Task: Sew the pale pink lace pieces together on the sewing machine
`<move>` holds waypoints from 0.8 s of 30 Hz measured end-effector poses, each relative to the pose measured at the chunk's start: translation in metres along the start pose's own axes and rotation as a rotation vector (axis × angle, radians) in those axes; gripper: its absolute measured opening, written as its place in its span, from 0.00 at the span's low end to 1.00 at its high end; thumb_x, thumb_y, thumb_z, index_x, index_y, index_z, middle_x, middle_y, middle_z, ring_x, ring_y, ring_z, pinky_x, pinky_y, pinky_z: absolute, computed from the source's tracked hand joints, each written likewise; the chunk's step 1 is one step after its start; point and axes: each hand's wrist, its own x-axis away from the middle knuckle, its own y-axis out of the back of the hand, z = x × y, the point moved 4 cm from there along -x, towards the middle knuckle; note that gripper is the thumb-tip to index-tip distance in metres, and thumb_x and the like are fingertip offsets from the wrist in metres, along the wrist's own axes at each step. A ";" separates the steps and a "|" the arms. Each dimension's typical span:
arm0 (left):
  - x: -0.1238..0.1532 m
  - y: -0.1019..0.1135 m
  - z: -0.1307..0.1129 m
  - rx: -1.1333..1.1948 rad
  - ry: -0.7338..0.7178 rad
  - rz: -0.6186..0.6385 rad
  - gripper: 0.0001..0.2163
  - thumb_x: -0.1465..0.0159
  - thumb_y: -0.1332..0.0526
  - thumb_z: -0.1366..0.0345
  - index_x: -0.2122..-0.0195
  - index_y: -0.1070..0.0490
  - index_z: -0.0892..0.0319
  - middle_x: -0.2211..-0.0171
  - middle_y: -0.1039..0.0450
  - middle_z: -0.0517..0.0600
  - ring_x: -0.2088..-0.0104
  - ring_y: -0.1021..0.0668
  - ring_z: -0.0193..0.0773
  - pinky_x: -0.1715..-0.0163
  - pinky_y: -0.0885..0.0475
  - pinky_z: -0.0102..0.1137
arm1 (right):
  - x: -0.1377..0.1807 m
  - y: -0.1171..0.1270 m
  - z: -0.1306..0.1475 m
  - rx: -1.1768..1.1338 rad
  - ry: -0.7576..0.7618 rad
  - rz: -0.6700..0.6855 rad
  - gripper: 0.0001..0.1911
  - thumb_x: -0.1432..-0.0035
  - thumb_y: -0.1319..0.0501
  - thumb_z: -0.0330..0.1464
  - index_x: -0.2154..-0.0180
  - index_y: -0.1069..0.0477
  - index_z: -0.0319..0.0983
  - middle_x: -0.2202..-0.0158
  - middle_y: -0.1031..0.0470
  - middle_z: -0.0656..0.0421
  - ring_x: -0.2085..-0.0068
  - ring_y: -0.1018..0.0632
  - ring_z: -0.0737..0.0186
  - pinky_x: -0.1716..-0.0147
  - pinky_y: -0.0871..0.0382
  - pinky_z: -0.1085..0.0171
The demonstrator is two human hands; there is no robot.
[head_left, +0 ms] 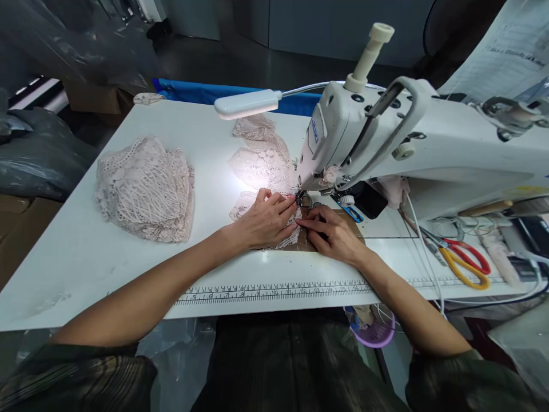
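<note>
Pale pink lace fabric lies under the needle end of a white sewing machine, trailing toward the back of the table. My left hand rests flat on the lace just left of the presser foot, its fingers stretched out. Right of it, my right hand has its fingers bent and pinched together at the lace's edge, close to the foot. A brown board lies beneath the lace and my right hand. The bit of lace between my right fingertips is mostly covered.
A heap of lace pieces sits on the left of the white table. A lit lamp hangs over the work. Scissors with red and yellow handles, blue-handled snips and a black phone lie to the right. Below is a purple basket.
</note>
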 end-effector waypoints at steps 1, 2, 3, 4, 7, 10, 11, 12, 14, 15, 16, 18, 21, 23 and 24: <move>0.000 0.000 0.000 0.006 0.002 -0.004 0.21 0.29 0.54 0.57 0.45 0.33 0.66 0.42 0.33 0.63 0.51 0.29 0.52 0.52 0.39 0.48 | 0.000 0.000 0.000 -0.004 0.002 0.004 0.18 0.40 0.45 0.27 0.52 0.24 0.43 0.57 0.32 0.54 0.56 0.28 0.59 0.54 0.26 0.53; 0.001 0.000 0.000 0.013 0.004 -0.004 0.20 0.29 0.53 0.57 0.45 0.33 0.66 0.41 0.34 0.63 0.50 0.29 0.52 0.51 0.39 0.49 | 0.000 0.001 0.000 -0.005 0.008 0.011 0.18 0.40 0.45 0.27 0.51 0.24 0.43 0.57 0.32 0.53 0.55 0.28 0.58 0.53 0.26 0.53; 0.001 -0.001 0.000 0.018 0.005 -0.003 0.20 0.29 0.52 0.57 0.45 0.33 0.66 0.40 0.35 0.64 0.49 0.29 0.53 0.50 0.39 0.49 | 0.001 0.001 -0.001 -0.004 0.016 0.017 0.17 0.40 0.45 0.27 0.51 0.25 0.42 0.56 0.33 0.52 0.55 0.28 0.58 0.53 0.26 0.53; 0.001 -0.001 -0.001 0.024 0.007 -0.004 0.20 0.29 0.52 0.58 0.45 0.33 0.66 0.40 0.36 0.64 0.48 0.29 0.53 0.49 0.39 0.50 | 0.001 0.001 -0.001 -0.001 0.025 0.023 0.17 0.40 0.45 0.27 0.51 0.25 0.42 0.56 0.33 0.52 0.54 0.28 0.57 0.53 0.27 0.52; 0.001 0.000 -0.002 0.041 0.009 -0.020 0.19 0.30 0.50 0.60 0.45 0.33 0.68 0.42 0.34 0.64 0.48 0.28 0.51 0.45 0.38 0.50 | 0.002 0.001 -0.001 0.008 0.037 0.027 0.18 0.39 0.45 0.28 0.49 0.26 0.41 0.56 0.33 0.51 0.53 0.28 0.56 0.51 0.27 0.51; 0.000 0.001 -0.003 0.056 -0.008 -0.040 0.16 0.30 0.49 0.62 0.48 0.31 0.65 0.46 0.29 0.60 0.50 0.26 0.47 0.41 0.39 0.52 | 0.002 0.001 -0.001 0.001 0.032 0.027 0.19 0.39 0.45 0.27 0.48 0.27 0.42 0.56 0.32 0.51 0.53 0.29 0.55 0.51 0.27 0.50; 0.000 0.001 -0.003 0.058 -0.016 -0.044 0.15 0.30 0.49 0.62 0.49 0.30 0.64 0.47 0.28 0.59 0.50 0.25 0.47 0.41 0.39 0.53 | 0.002 0.001 -0.001 -0.003 0.032 0.024 0.19 0.39 0.45 0.27 0.48 0.27 0.42 0.56 0.32 0.51 0.53 0.29 0.55 0.51 0.27 0.50; 0.000 0.001 -0.003 0.058 -0.023 -0.050 0.15 0.30 0.49 0.62 0.50 0.30 0.63 0.47 0.28 0.58 0.50 0.25 0.47 0.40 0.40 0.54 | 0.002 0.000 0.000 -0.007 0.033 0.019 0.19 0.39 0.45 0.27 0.48 0.27 0.42 0.56 0.32 0.51 0.53 0.29 0.55 0.51 0.27 0.50; -0.001 0.001 -0.002 0.050 -0.032 -0.060 0.14 0.30 0.48 0.62 0.50 0.29 0.62 0.48 0.27 0.57 0.50 0.25 0.47 0.40 0.39 0.57 | 0.002 0.000 0.000 -0.013 0.033 0.012 0.19 0.39 0.45 0.27 0.48 0.28 0.41 0.56 0.32 0.50 0.52 0.29 0.55 0.51 0.27 0.50; -0.001 0.001 -0.001 0.046 -0.035 -0.062 0.14 0.31 0.48 0.62 0.50 0.29 0.62 0.48 0.27 0.57 0.50 0.24 0.47 0.41 0.39 0.58 | 0.002 0.000 0.000 -0.016 0.032 0.009 0.19 0.39 0.45 0.27 0.48 0.28 0.41 0.56 0.32 0.50 0.52 0.29 0.55 0.51 0.27 0.50; -0.001 0.001 -0.001 0.044 -0.038 -0.063 0.14 0.31 0.48 0.62 0.50 0.29 0.62 0.48 0.27 0.57 0.49 0.24 0.48 0.41 0.39 0.59 | 0.002 0.000 0.000 -0.016 0.029 0.008 0.19 0.39 0.46 0.26 0.48 0.28 0.40 0.56 0.32 0.50 0.52 0.29 0.55 0.52 0.27 0.50; -0.002 0.001 0.000 0.043 -0.038 -0.061 0.15 0.31 0.48 0.62 0.49 0.29 0.62 0.47 0.27 0.58 0.49 0.24 0.49 0.42 0.38 0.60 | 0.002 0.000 0.000 -0.008 0.023 0.007 0.19 0.39 0.46 0.26 0.48 0.28 0.39 0.55 0.33 0.49 0.53 0.29 0.55 0.51 0.27 0.50; -0.003 0.000 0.002 0.055 -0.025 -0.046 0.15 0.31 0.47 0.62 0.49 0.29 0.63 0.46 0.28 0.60 0.47 0.25 0.50 0.42 0.38 0.61 | 0.001 0.001 0.000 0.024 0.027 0.006 0.19 0.39 0.46 0.26 0.47 0.29 0.39 0.55 0.33 0.49 0.53 0.29 0.54 0.52 0.27 0.50; -0.005 0.000 0.003 0.064 -0.016 -0.029 0.15 0.31 0.47 0.63 0.49 0.29 0.62 0.47 0.28 0.59 0.47 0.25 0.51 0.42 0.38 0.61 | 0.000 0.000 -0.001 0.044 0.029 0.009 0.20 0.38 0.47 0.26 0.46 0.30 0.40 0.55 0.33 0.49 0.53 0.29 0.54 0.52 0.26 0.49; -0.006 0.000 0.003 0.066 -0.011 -0.021 0.14 0.31 0.48 0.63 0.49 0.29 0.62 0.47 0.27 0.59 0.47 0.25 0.51 0.42 0.38 0.61 | 0.000 0.000 -0.001 0.050 0.024 0.012 0.20 0.38 0.47 0.26 0.45 0.30 0.40 0.55 0.33 0.49 0.53 0.29 0.54 0.53 0.26 0.49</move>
